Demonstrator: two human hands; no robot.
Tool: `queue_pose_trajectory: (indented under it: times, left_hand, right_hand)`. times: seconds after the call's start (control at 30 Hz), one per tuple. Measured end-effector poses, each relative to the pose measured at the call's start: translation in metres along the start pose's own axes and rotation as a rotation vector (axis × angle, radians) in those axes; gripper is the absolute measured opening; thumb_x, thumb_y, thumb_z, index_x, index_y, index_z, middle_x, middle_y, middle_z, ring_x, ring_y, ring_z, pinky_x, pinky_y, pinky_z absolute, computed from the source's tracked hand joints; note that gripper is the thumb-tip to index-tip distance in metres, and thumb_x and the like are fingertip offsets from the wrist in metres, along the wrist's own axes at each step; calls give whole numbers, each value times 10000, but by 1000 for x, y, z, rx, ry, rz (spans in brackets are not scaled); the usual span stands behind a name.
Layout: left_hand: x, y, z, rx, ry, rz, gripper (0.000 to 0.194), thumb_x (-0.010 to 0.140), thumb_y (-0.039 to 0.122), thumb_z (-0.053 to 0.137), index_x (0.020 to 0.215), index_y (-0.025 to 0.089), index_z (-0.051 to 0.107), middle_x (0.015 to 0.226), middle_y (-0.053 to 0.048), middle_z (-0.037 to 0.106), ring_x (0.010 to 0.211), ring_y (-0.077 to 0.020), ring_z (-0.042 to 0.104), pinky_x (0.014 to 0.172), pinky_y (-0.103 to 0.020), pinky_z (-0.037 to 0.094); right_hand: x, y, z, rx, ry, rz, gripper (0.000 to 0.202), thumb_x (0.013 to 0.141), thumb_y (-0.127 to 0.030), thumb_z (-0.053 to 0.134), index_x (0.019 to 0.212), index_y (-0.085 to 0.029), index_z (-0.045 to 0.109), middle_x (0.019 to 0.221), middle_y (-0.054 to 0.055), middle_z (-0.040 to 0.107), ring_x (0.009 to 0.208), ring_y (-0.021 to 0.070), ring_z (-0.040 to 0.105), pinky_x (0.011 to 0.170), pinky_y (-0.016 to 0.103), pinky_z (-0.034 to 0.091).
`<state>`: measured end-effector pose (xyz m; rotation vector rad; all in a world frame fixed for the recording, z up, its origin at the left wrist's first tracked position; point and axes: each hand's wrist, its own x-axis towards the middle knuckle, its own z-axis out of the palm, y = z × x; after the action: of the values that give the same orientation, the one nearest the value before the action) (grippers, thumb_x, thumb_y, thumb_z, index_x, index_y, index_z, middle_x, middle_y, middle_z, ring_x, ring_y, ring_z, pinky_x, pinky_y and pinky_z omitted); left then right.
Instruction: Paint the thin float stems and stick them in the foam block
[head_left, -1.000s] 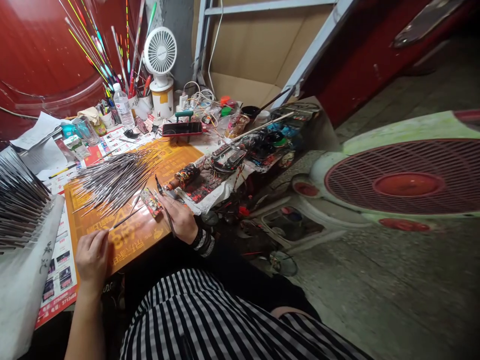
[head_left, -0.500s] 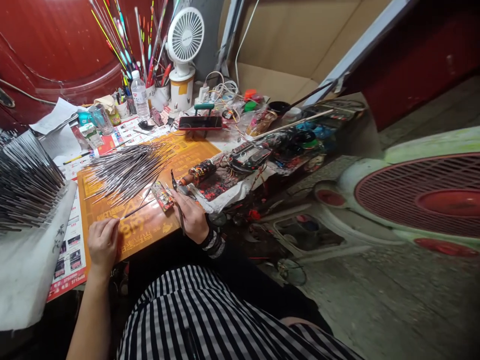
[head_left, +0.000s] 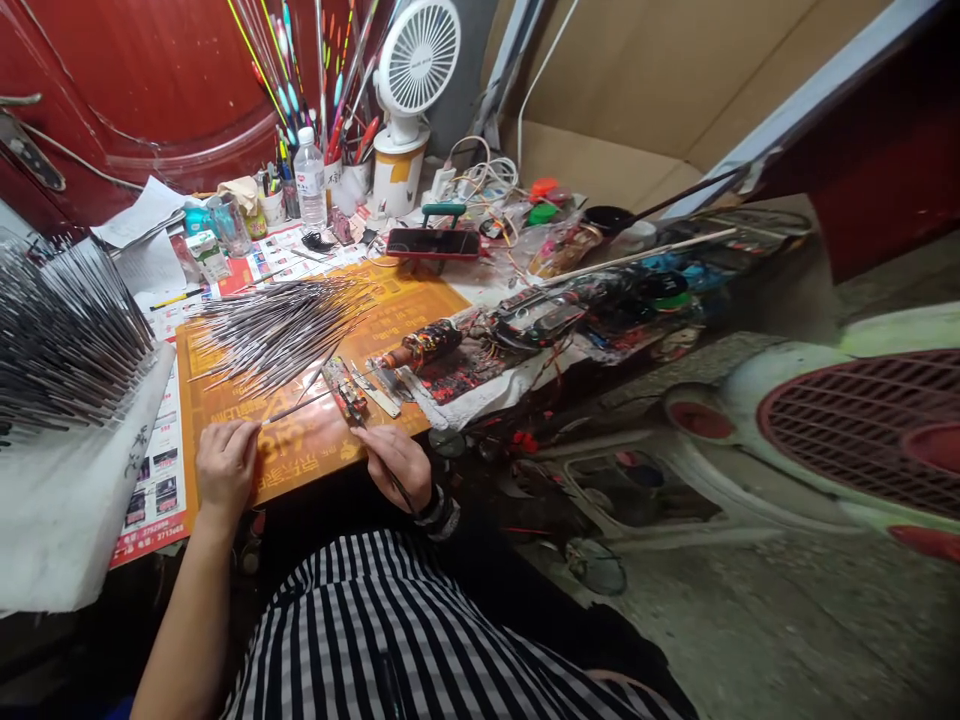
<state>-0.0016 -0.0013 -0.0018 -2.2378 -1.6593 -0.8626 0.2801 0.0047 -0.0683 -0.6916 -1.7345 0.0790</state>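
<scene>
My left hand (head_left: 226, 465) is closed in a pinch on the near end of a thin stick (head_left: 300, 406), which points right across the orange board (head_left: 292, 460). My right hand (head_left: 399, 462) is closed round a slim brush (head_left: 403, 492), its shaft slanting down past the palm; the brush tip is hard to make out. Just beyond the right fingers lies a paint-stained block (head_left: 345, 388), close to the stick's far end. A loose pile of thin dark sticks (head_left: 281, 330) covers the board's upper part.
Many dark sticks (head_left: 67, 340) stand in a white foam block (head_left: 82, 500) at left. Behind are a water bottle (head_left: 310, 185), a white fan (head_left: 418, 60), fishing floats (head_left: 289, 60) and a phone (head_left: 433, 243). Paint-smeared tools (head_left: 427, 345) lie at right.
My right hand has drawn back toward me, bringing the brush down from above the block to its near end. The left hand still pinches the stick. The view has shifted slightly.
</scene>
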Motion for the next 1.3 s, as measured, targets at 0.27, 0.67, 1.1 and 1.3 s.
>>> queue_pose_trajectory:
  times: [0.27,0.67,1.1,1.3]
  left_hand:
    - [1,3,-2,-14,-15,-30,222,968,306,524,1020,225,724,976,-79,727,894,-229,608,853,-384,461]
    - [1,2,-2,-20,2,-16,214,970,309,535,1024,226,725,970,-75,726,898,-227,613,855,-375,462]
    - [2,2,-1,-6,35,37,197,966,283,551,1044,216,719,960,-74,724,880,-217,609,838,-366,462]
    - [-2,2,3,-17,69,51,181,962,273,558,1037,224,716,949,-67,723,869,-210,615,833,-365,459]
  right_hand:
    - [-13,-2,8,16,-23,29,528,943,-114,529,1460,-218,508,1152,109,740,1025,208,713,888,388,614]
    - [-9,-6,5,-26,-64,41,517,943,-104,515,1451,-204,523,1128,118,728,1030,234,699,889,414,606]
    - [-6,-8,6,-41,-21,49,569,917,-43,536,1465,-194,499,1141,130,723,1043,235,688,878,414,609]
    - [-9,-19,12,20,11,35,536,915,-52,524,1433,-189,525,1068,115,726,979,219,696,834,404,618]
